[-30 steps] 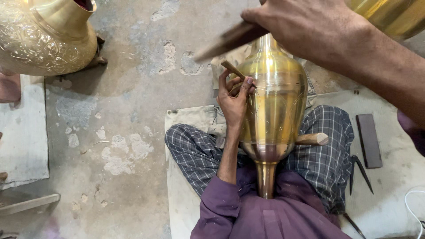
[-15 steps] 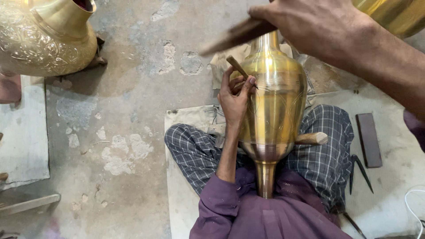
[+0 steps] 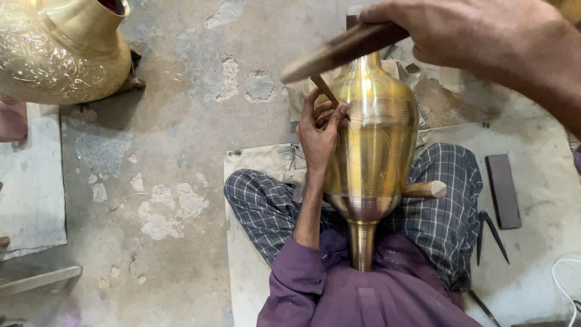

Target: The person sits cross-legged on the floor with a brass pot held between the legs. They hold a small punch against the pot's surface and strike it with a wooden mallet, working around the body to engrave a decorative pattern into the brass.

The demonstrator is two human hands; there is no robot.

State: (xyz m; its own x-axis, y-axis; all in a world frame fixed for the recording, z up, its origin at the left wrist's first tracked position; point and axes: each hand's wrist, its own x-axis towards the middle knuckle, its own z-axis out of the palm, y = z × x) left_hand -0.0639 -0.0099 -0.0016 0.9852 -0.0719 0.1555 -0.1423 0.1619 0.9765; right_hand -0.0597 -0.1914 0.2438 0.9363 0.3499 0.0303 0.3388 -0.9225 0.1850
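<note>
Two hands are engaged. Nearest the camera, the right hand (image 3: 478, 36) is raised at the top of the view, fingers clenched round a flat wooden mallet (image 3: 339, 51) whose dark blade points left, above the chisel (image 3: 324, 89).

Below it, a brass vase (image 3: 378, 139) lies across the person's lap, narrow neck toward the purple shirt and wide body pointing away between checked trouser legs. The left hand (image 3: 318, 133) rests against the vase's left flank. Its thumb and fingers pinch the chisel, with the tip set on the metal near the shoulder.

Progress, as judged: early. Fine curved lines are scratched or cut on the flank beside the left hand. The rest of the body shows only plain turned bands, so most of the surface appears unworked. The far side cannot be seen.

Condition of the vase: bright, polished yellow brass, smooth, with a darker coppery neck. No dents are visible.

A wooden peg (image 3: 426, 189) sticks out from behind the vase on the right. A pale mat (image 3: 248, 254) lies under the legs. To the right, on the ground, are a dark oblong block (image 3: 502, 191) and a pair of dividers (image 3: 487, 233).

Farther off, at top left on the cracked concrete floor (image 3: 181, 121), stands a second brass pot (image 3: 54, 54), covered all over in dense engraving.
</note>
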